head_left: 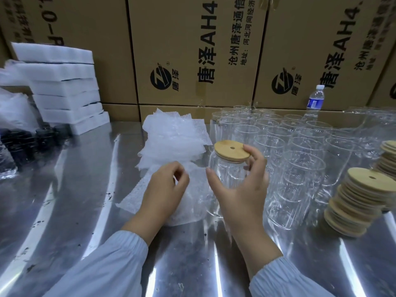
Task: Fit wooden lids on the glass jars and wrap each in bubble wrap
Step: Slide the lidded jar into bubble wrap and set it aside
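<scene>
A glass jar (227,174) with a round wooden lid (232,151) on top stands on the steel table, at the right edge of a flat bubble wrap sheet (132,200). My right hand (240,189) curls round the jar's right side, thumb at the front, fingertips at the lid's rim. My left hand (165,194) lies on the bubble wrap sheet with fingers curled; whether it pinches the sheet I cannot tell. A pile of more bubble wrap sheets (173,138) lies behind.
Several open glass jars (300,159) crowd the table's right half. Stacks of wooden lids (355,200) stand at the right edge. White foam blocks (64,88) and dark items (32,140) sit at the left. Cardboard boxes (192,50) wall the back, with a water bottle (315,99).
</scene>
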